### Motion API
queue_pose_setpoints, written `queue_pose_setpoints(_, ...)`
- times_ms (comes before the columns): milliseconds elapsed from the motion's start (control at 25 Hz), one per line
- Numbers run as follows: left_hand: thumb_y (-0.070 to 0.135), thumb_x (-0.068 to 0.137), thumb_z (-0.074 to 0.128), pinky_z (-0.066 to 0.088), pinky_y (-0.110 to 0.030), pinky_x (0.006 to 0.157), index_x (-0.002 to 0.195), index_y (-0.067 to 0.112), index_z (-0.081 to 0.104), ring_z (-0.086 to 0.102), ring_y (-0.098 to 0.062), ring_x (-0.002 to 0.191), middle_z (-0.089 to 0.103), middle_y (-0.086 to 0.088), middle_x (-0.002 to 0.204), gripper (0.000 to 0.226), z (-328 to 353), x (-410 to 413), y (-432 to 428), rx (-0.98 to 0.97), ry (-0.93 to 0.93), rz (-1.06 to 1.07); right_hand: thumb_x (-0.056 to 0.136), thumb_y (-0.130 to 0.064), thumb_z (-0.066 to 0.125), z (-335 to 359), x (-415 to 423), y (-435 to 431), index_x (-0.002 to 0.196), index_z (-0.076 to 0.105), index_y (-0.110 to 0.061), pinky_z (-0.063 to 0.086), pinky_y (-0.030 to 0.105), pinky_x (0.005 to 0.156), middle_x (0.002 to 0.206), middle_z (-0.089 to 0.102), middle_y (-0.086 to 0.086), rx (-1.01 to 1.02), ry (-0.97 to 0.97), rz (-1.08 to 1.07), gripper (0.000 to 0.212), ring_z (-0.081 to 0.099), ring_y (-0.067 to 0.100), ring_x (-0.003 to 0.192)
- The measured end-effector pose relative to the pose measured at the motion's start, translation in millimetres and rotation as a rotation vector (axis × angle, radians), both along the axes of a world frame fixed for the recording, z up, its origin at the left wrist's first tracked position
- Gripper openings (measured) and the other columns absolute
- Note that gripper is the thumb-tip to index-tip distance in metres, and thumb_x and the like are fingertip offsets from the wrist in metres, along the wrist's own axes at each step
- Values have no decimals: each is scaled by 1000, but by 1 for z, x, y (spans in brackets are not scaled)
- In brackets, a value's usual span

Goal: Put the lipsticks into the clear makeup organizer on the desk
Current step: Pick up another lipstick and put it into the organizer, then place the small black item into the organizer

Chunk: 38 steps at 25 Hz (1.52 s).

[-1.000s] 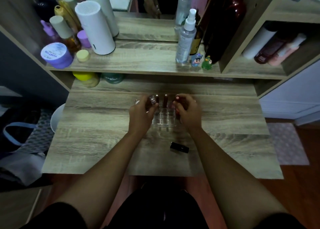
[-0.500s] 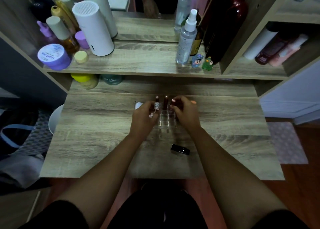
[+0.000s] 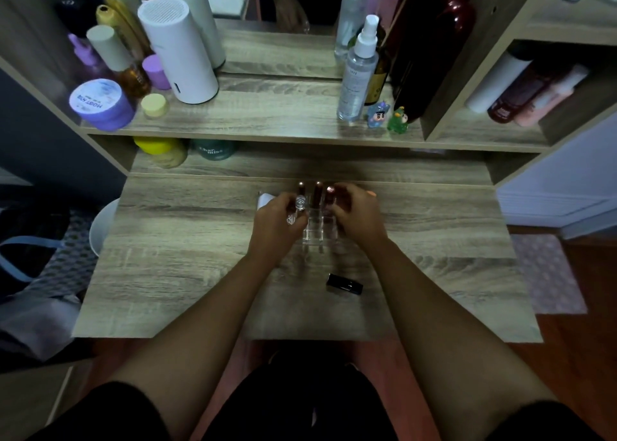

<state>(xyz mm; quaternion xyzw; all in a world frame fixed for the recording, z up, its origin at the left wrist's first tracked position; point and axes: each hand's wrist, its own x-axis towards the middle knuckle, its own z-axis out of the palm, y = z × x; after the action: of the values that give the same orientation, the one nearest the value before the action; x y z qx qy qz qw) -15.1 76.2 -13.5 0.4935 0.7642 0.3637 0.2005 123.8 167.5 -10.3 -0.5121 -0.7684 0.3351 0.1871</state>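
Observation:
The clear makeup organizer (image 3: 315, 232) stands mid-desk between my hands. Three dark red lipsticks (image 3: 317, 191) stand upright in its back row. My left hand (image 3: 275, 223) is curled at the organizer's left side, fingers closed on a clear-capped lipstick (image 3: 299, 204) over a left slot. My right hand (image 3: 359, 218) grips the right side, with its fingers around the rightmost lipstick (image 3: 330, 195). A black lipstick (image 3: 344, 284) lies flat on the desk (image 3: 187, 257), nearer me and to the right of the organizer. A small white object (image 3: 264, 199) peeks out behind my left hand.
A shelf (image 3: 267, 116) above the desk holds a white cylinder (image 3: 178, 49), a purple jar (image 3: 100, 105), bottles, a spray bottle (image 3: 359, 70) and two small figurines (image 3: 387, 116). Yellow and green jars (image 3: 187, 150) sit under the shelf at the back left. A white bin (image 3: 101, 227) stands left of the desk.
My left hand has lowered the clear-capped lipstick toward the organizer's left side. My right hand has shifted slightly onto the right lipstick. The black lipstick has not moved.

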Motion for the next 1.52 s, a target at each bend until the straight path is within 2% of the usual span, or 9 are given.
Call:
queue_pose_setpoints(200,24,82,59,51,-33,79,105,9,60,60,-19,89,64,-7,98,28,11,-3,-24,75,-34,84,76,-1,66,3,9,-29,109,57,-1,41,22,79,104,63,20,148,95,-104,35,59,28,93)
queue_pose_setpoints(280,16,86,53,44,-31,82,110,2,57,59,-26,96,63,-15,106,28,8,-8,-39,96,-21,206,76,-1,63,-1,16,-51,98,58,-1,45,31,70,95,62,21,129,71,-81,23,59,32,85)
queue_pose_setpoints(480,13,94,40,33,-32,101,125,-2,50,50,-36,119,57,-25,125,36,-22,-35,-62,-35,70,262,63,-22,64,-18,46,-91,103,58,-2,46,37,80,108,58,21,-61,-225,167,45,53,35,100)
queue_pose_setpoints(640,28,99,27,17,-38,120,143,1,29,24,-32,144,30,-21,153,52,-42,-52,-69,-267,149,121,71,-16,67,-32,52,-98,104,57,-5,47,40,79,108,56,18,-69,-389,250,36,52,37,103)
queue_pose_setpoints(800,37,96,20,15,-41,119,146,4,24,14,-32,147,24,-17,156,59,-54,-54,-67,-383,198,58,74,-12,68,-33,47,-96,98,59,-7,43,31,70,101,62,15,-74,-175,138,26,59,31,93)
queue_pose_setpoints(1000,39,98,22,10,-43,120,149,9,15,4,-26,149,11,-11,160,59,-64,-47,-71,-445,278,52,76,-8,73,-17,20,-81,102,64,-10,55,33,77,95,72,5,-3,231,-160,27,65,16,86)
queue_pose_setpoints(1280,50,94,13,4,-40,119,149,12,9,-2,-21,149,4,-7,161,67,-66,-46,-75,-462,313,48,74,-9,75,-9,-5,-47,101,64,-9,52,19,75,92,72,10,45,323,-185,29,66,13,82)
queue_pose_setpoints(1400,55,88,5,6,-41,119,149,12,10,-1,-21,149,5,-6,161,75,-67,-47,-76,-454,316,48,74,-6,75,-8,-11,-47,99,65,-5,40,-2,69,88,71,9,46,300,-184,27,62,11,80)
queue_pose_setpoints(1520,55,87,6,7,-42,119,149,12,12,1,-22,149,7,-6,161,75,-68,-47,-75,-442,315,54,75,-11,75,-14,-15,-50,99,65,-7,47,10,73,89,73,12,53,279,-175,26,64,14,79)
